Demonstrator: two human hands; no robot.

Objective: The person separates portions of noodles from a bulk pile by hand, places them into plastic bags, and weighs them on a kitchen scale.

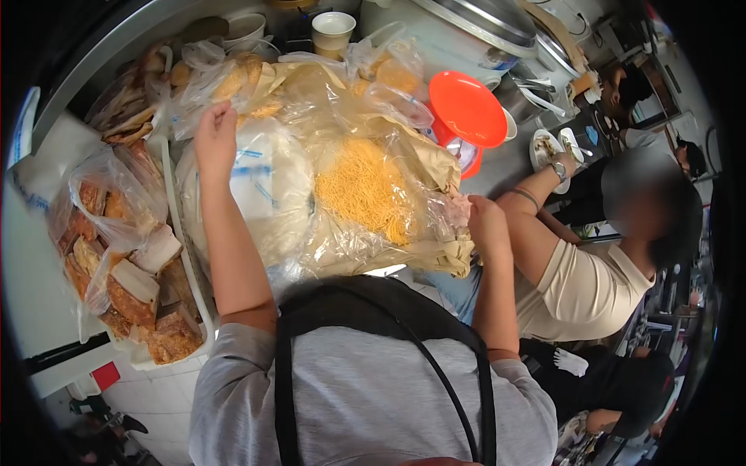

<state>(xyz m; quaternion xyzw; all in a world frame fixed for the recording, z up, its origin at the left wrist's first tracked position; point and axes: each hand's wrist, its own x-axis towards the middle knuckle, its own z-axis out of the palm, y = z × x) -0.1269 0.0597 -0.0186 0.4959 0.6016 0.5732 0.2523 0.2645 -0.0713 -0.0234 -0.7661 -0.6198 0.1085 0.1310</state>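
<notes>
A mound of thin yellow noodles (365, 190) lies in a wide clear plastic bag (326, 248) over brown paper (439, 167). At the bag's right edge, my right hand (489, 229) is closed, its fingers pinching a crumpled, pinkish-looking bit of the plastic. My left hand (215, 144) is raised at the upper left with its fingers drawn together; whatever is between them is too small to make out. Just right of that forearm sits a rounded clear bag of whitish contents (252, 202). Behind the left fingertips are bagged buns (241, 81).
Roast meat pieces (132, 291) fill a white tub (203, 303) at left. An orange-red scale (466, 109) stands behind my right hand, near a large steel pot (474, 31) and a cup (333, 33). A seated person (590, 287) is close on my right, by a bowl (544, 147).
</notes>
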